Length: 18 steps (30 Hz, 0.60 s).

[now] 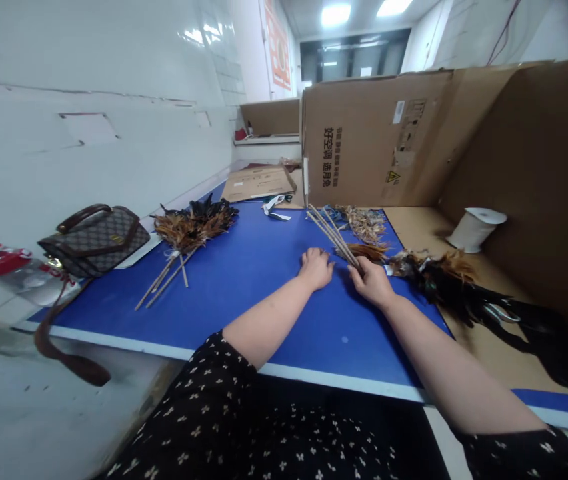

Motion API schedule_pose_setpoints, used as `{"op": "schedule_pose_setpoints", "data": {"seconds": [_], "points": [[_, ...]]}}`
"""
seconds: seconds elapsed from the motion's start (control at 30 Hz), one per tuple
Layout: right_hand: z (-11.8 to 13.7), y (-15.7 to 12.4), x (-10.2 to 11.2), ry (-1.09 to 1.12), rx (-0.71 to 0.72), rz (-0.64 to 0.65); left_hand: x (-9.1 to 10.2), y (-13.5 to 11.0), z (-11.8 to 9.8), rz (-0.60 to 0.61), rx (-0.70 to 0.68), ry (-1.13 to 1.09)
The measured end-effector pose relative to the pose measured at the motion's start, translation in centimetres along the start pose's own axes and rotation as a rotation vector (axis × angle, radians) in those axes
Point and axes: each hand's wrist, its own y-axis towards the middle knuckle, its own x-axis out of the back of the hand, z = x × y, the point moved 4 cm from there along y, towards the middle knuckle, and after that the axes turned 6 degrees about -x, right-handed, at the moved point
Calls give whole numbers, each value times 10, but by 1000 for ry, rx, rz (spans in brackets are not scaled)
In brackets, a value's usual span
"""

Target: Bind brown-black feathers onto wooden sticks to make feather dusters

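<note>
My right hand (371, 281) is closed around a small bundle of thin wooden sticks (333, 233), which slant up and away to the left. Close beside my left hand (315, 269) is that bundle; the hand rests low on the blue tabletop, its fingers bent and the thumb apart, with nothing visible in it. Brown feathers (371, 251) lie just beyond my right hand. More brown and black feathers (434, 273) spread to its right. On the left lies a feather bunch (197, 223) tied onto wooden sticks (164, 283).
A patterned handbag (99, 240) and a red-capped bottle (24, 273) stand at the left edge. Large cardboard (369, 147) walls the back and right. A white spool (474, 230) stands on the right. Scissors (277, 207) and loose feathers (367, 223) lie toward the back.
</note>
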Motion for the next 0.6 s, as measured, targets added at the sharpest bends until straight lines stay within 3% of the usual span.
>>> {"op": "schedule_pose_setpoints", "data": {"seconds": [0.23, 0.37, 0.47, 0.6], "points": [[15, -3, 10, 41, -55, -37, -1, 0, 1, 0, -2, -4], [32, 0, 30, -13, -136, -126, 1, 0, 0, 5, 2, -22], [47, 6, 61, -118, -164, -168, 2, -1, -1, 11, 9, -35], [55, 16, 133, -326, -233, -145, 4, -1, -1, 22, 12, -46]]}}
